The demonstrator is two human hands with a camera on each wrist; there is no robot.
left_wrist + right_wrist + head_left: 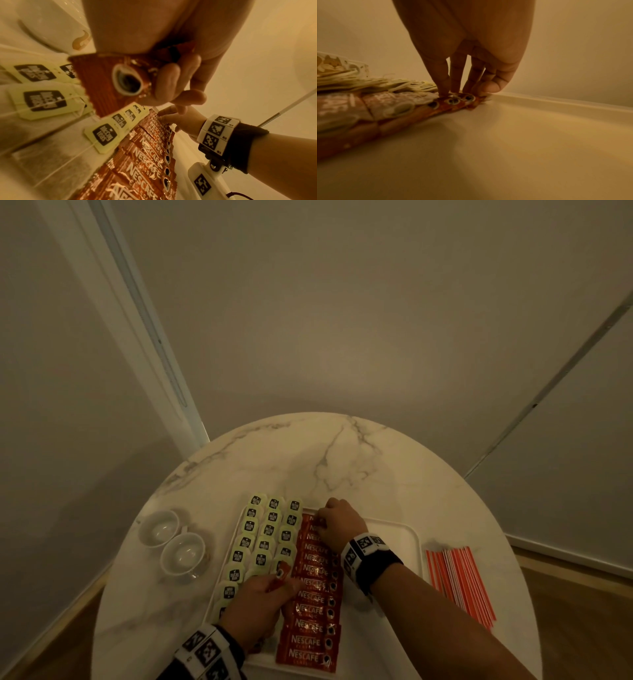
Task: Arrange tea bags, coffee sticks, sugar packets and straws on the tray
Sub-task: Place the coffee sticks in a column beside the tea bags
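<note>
Pale walls and a wooden floor surround the round marble table (342,460), which carries a white tray (407,529), two white cups (171,542) at its left and a bundle of red and white straws (460,583) at its right, not yet on the tray. On the tray, tea bags (263,535) lie in three columns on the left part, and beside them red coffee sticks (315,594) form one overlapping column. No sugar packets are visible.

The right hand (339,522) presses the far end of this column near the far rim of the tray; its fingers (444,83) are straight, close together, with the tips on the top sticks. The left hand (260,607) holds more coffee sticks (106,81), fingers curled around them, above the near tea bags.

I judge that the step in hand is to finish the coffee column. To do it well, the right hand should hold the laid sticks flat so they do not slide, and the left hand should give one stick at a time. Each new stick should overlap the others evenly, with the printed cup on the same side. The right part of the tray should remain free for sugar and straws.
</note>
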